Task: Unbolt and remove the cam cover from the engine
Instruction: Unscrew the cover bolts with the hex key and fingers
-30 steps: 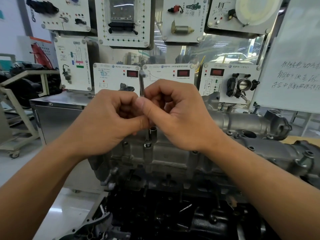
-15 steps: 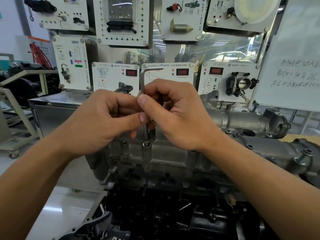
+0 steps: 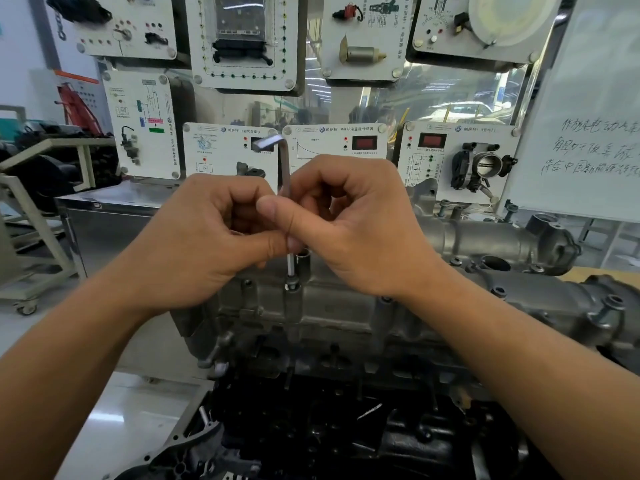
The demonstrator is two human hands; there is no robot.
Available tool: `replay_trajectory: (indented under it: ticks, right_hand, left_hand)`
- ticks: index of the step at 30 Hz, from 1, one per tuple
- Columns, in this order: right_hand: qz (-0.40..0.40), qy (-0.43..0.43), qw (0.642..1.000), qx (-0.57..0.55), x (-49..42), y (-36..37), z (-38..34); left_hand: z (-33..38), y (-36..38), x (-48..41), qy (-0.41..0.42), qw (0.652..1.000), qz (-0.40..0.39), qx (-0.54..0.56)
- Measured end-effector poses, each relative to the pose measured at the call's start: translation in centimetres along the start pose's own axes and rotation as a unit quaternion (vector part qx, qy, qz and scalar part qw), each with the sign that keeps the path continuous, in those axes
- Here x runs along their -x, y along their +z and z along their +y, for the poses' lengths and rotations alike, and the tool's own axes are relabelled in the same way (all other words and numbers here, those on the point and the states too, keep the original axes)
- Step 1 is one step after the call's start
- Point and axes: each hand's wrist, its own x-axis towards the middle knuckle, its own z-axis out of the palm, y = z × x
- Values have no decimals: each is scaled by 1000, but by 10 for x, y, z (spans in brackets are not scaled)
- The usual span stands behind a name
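A grey cast-aluminium cam cover (image 3: 332, 306) tops the engine in front of me. An L-shaped hex key (image 3: 284, 168) stands upright with its lower tip in a bolt (image 3: 292, 284) on the cover's near edge. Its short arm points left at the top. My left hand (image 3: 207, 244) and my right hand (image 3: 356, 226) meet around the key's long shaft, fingers and thumbs curled and pinching it. The middle of the shaft is hidden behind my thumbs. A small steel tube (image 3: 304, 258) rises just right of the key.
Further bolts (image 3: 498, 292) stand along the cover to the right. A black engine block (image 3: 346, 427) lies below. Behind are white training panels (image 3: 332, 147), a throttle body (image 3: 485, 166), a whiteboard (image 3: 588, 133) at right and a metal cabinet (image 3: 110, 216) at left.
The hex key has turned in my fingers: its short arm pointed right half a second ago and now points left. Both hands stay at the shaft.
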Motion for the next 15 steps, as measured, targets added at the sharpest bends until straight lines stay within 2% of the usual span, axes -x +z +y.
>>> replay_trajectory:
  ticks: [6, 15]
  right_hand:
    - [-4, -18, 1000, 17, -1, -1, 0]
    - [-39, -1, 999, 15, -1, -4, 3]
  left_hand:
    - [-2, -6, 2, -6, 998, -55, 21]
    - [0, -6, 1, -30, 997, -64, 26]
